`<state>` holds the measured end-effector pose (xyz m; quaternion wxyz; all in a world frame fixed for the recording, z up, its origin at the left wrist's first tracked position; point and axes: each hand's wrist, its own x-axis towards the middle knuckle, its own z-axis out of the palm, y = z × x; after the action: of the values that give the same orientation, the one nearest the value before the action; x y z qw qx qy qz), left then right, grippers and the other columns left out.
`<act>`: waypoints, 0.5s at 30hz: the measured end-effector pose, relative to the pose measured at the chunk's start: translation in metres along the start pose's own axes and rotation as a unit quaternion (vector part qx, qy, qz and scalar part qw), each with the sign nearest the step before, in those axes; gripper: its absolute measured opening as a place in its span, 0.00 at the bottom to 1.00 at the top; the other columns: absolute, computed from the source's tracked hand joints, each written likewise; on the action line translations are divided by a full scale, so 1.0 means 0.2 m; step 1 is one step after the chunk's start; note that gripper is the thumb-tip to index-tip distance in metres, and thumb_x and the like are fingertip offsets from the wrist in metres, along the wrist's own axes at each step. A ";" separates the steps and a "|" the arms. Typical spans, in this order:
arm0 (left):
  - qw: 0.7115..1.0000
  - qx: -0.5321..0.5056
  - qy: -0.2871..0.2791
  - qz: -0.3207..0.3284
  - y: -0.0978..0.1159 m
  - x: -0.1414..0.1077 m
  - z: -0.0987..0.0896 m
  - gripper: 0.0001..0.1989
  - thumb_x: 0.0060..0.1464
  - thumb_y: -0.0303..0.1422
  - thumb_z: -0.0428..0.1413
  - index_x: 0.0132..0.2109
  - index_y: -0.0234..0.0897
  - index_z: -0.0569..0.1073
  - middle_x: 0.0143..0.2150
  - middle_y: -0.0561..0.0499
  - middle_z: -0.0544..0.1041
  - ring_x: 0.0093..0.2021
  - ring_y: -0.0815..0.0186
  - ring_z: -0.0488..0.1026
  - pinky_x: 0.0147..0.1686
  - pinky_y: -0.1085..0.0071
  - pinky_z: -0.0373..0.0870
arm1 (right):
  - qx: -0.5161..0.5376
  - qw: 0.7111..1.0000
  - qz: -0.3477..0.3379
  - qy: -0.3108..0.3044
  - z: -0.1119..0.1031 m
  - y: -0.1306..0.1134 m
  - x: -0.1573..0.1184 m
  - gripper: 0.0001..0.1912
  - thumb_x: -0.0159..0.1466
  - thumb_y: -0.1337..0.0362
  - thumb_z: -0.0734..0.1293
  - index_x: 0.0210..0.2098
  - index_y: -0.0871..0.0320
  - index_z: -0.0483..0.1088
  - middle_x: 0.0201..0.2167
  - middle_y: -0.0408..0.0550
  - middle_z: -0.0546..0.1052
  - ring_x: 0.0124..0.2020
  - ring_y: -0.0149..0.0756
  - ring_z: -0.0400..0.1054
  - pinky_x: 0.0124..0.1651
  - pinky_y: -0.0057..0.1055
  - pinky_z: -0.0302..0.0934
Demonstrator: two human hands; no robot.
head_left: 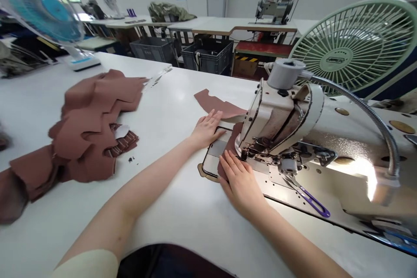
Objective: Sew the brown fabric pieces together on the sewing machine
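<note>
A brown fabric piece (233,143) lies under the presser-foot area of a white sewing machine (260,108). Flat on its near end rests my right hand (241,180), fingers stretched out and close together. Further back, a curved brown piece (221,106) lies on the table with its right end behind the machine head. My left hand (207,130) is spread at that piece's near edge, fingertips touching it and thumb reaching toward the machine plate (213,160). Neither hand grips anything. The needle point is too small to make out.
Stacked brown pieces (94,126) cover the table's left side. Purple-handled thread snips (311,200) lie on the machine bed at right. A green fan (345,52) stands behind the machine, a blue fan (48,8) at far left. Grey crates (208,58) stand beyond the table.
</note>
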<state>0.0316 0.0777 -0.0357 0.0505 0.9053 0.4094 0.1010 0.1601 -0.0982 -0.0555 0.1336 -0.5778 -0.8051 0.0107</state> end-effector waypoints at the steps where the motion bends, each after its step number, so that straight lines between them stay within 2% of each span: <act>1: 1.000 0.005 -0.008 -0.008 0.00 0.00 0.00 0.31 0.65 0.46 0.41 0.69 0.37 0.48 0.68 0.46 0.56 0.70 0.59 0.42 0.65 0.58 0.44 | 0.000 1.000 -0.001 0.006 0.00 0.00 0.00 0.25 0.69 0.62 0.54 0.62 0.67 0.59 0.64 0.58 0.58 0.65 0.45 0.51 0.58 0.45 0.56; 4: 0.999 0.047 0.002 -0.008 0.03 -0.05 -0.01 0.30 0.65 0.46 0.42 0.67 0.34 0.53 0.64 0.43 0.61 0.68 0.58 0.47 0.65 0.59 0.42 | 0.008 1.000 -0.002 0.020 0.00 0.01 0.01 0.23 0.69 0.64 0.54 0.59 0.66 0.62 0.63 0.59 0.60 0.64 0.47 0.54 0.56 0.47 0.59; 6: 0.997 0.075 -0.004 -0.005 0.05 -0.14 -0.03 0.28 0.64 0.45 0.44 0.64 0.32 0.59 0.60 0.40 0.65 0.63 0.54 0.57 0.62 0.59 0.50 | 0.031 0.999 -0.018 0.024 -0.03 0.01 -0.02 0.20 0.68 0.65 0.54 0.56 0.64 0.67 0.61 0.58 0.64 0.62 0.47 0.58 0.55 0.46 0.61; 8: 0.995 0.093 -0.019 0.008 0.08 -0.30 -0.06 0.24 0.62 0.42 0.47 0.59 0.32 0.66 0.53 0.40 0.70 0.55 0.54 0.64 0.55 0.60 0.59 | 0.072 0.995 -0.061 0.017 -0.07 0.02 -0.11 0.20 0.68 0.67 0.53 0.52 0.61 0.70 0.58 0.55 0.69 0.60 0.44 0.61 0.55 0.44 0.62; 11: 0.994 0.100 -0.024 0.027 0.13 -0.68 -0.13 0.16 0.58 0.31 0.49 0.52 0.34 0.71 0.45 0.42 0.72 0.46 0.56 0.67 0.44 0.62 0.64 | 0.127 0.984 -0.126 -0.017 -0.16 0.05 -0.38 0.19 0.68 0.66 0.54 0.51 0.49 0.71 0.53 0.46 0.74 0.56 0.40 0.66 0.54 0.38 0.65; 13: 0.997 0.062 -0.019 0.038 0.20 -0.98 -0.17 0.16 0.53 0.26 0.50 0.48 0.36 0.73 0.42 0.43 0.72 0.41 0.58 0.67 0.40 0.63 0.63 | 0.128 0.987 -0.095 -0.020 -0.21 0.07 -0.59 0.14 0.67 0.59 0.59 0.48 0.38 0.71 0.50 0.42 0.75 0.53 0.40 0.68 0.49 0.37 0.69; 15: 0.999 -0.021 0.006 0.034 0.29 -1.26 -0.18 0.17 0.51 0.25 0.50 0.48 0.39 0.73 0.40 0.46 0.72 0.39 0.61 0.66 0.38 0.65 0.62 | 0.116 0.991 -0.064 -0.016 -0.26 0.07 -0.77 0.12 0.66 0.53 0.63 0.48 0.42 0.70 0.51 0.48 0.72 0.51 0.42 0.67 0.45 0.39 0.69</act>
<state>-0.0972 -0.1503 -0.0257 0.0637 0.9169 0.3763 0.1168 0.2309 -0.2437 -0.0386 0.1878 -0.5054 -0.8357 0.1047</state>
